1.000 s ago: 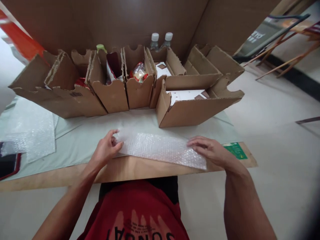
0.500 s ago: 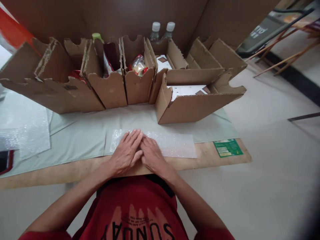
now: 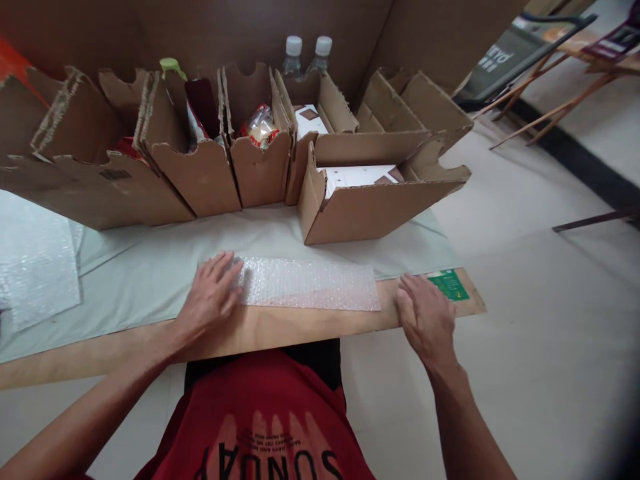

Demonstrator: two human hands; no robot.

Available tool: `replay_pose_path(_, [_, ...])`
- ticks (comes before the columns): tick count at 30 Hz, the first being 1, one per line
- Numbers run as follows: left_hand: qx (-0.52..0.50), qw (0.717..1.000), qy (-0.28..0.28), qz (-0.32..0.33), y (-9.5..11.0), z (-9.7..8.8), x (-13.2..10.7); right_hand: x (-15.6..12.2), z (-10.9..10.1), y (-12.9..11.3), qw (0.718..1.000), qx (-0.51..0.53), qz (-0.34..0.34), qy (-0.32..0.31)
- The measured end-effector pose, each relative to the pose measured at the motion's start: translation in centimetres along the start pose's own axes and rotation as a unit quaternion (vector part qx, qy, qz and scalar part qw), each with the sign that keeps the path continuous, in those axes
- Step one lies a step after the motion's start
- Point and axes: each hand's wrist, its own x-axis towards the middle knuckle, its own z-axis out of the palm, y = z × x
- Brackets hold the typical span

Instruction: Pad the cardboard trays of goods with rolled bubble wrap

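Observation:
A folded strip of bubble wrap (image 3: 310, 285) lies flat along the front of the cloth-covered table, partly over the bare wooden edge. My left hand (image 3: 213, 293) rests on its left end with the fingers laid out. To the right of the strip, my right hand (image 3: 427, 317) is low over the wooden edge, fingers bent a little and close together, nothing visible in them. It partly covers a green printed card (image 3: 453, 285) and stands apart from the wrap.
Cardboard bins (image 3: 190, 180) line the back, some with packaged goods. A separate bin (image 3: 380, 213) holding a white box stands in front at right. More bubble wrap (image 3: 40, 267) lies at left. Two capped bottles (image 3: 293, 57) rise behind. The table's right end borders the floor.
My hands, together on the bubble wrap before, have parted. The left slid to the strip's left end; the right moved past its right end to the green card. The view shifted slightly.

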Motion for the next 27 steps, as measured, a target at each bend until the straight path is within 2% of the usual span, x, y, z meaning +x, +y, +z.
replay_pose_path(2, [0.031,0.999,-0.012,-0.020,-1.1,-1.4,1.4,2.0,-0.1,-1.5,0.999,0.008,-0.043,-0.031])
replay_pose_path(4, [0.066,0.996,-0.056,-0.037,-2.0,-2.6,2.9,4.2,0.1,-3.3,0.992,-0.002,-0.082,-0.095])
replay_pose_path(6, [0.082,0.990,-0.100,-0.054,-2.5,-3.4,4.2,6.0,0.4,-4.5,0.983,-0.025,-0.092,-0.157])
replay_pose_path(8, [0.077,0.987,-0.125,-0.062,-2.7,-3.4,5.2,7.2,0.7,-4.8,0.976,-0.034,-0.089,-0.195])
replay_pose_path(11, [0.056,0.988,-0.136,-0.057,-2.7,-3.2,5.8,7.9,0.5,-4.3,0.971,-0.015,-0.099,-0.219])
replay_pose_path(14, [0.027,0.989,-0.139,-0.044,-2.3,-4.4,5.6,8.1,-0.8,-4.2,0.967,0.012,-0.113,-0.228])
replay_pose_path(16, [0.001,0.996,-0.082,-0.035,-1.9,-6.3,5.1,8.1,-2.4,-4.6,0.975,0.043,-0.119,-0.183])
replay_pose_path(18, [-0.016,0.999,0.029,-0.021,-1.7,-8.1,4.3,7.8,-4.0,-5.1,0.986,0.075,-0.124,-0.088])
replay_pose_path(20, [-0.016,0.992,0.127,0.007,-1.7,-8.9,3.3,7.1,-4.8,-5.5,0.987,0.094,-0.131,-0.010])
replay_pose_path(21, [-0.012,0.989,0.142,0.024,-1.9,-8.8,2.7,6.5,-4.7,-5.6,0.986,0.096,-0.139,0.001])
replay_pose_path(23, [-0.010,0.993,0.105,0.061,-2.6,-7.4,1.3,5.1,-3.6,-5.2,0.981,0.094,-0.165,-0.031])
replay_pose_path(25, [-0.021,0.996,0.015,0.088,-3.6,-5.7,-0.2,3.5,-2.2,-4.3,0.974,0.082,-0.192,-0.092])
replay_pose_path(27, [-0.041,0.994,-0.056,0.087,-4.5,-4.8,-1.5,2.2,-1.4,-3.0,0.968,0.065,-0.200,-0.137])
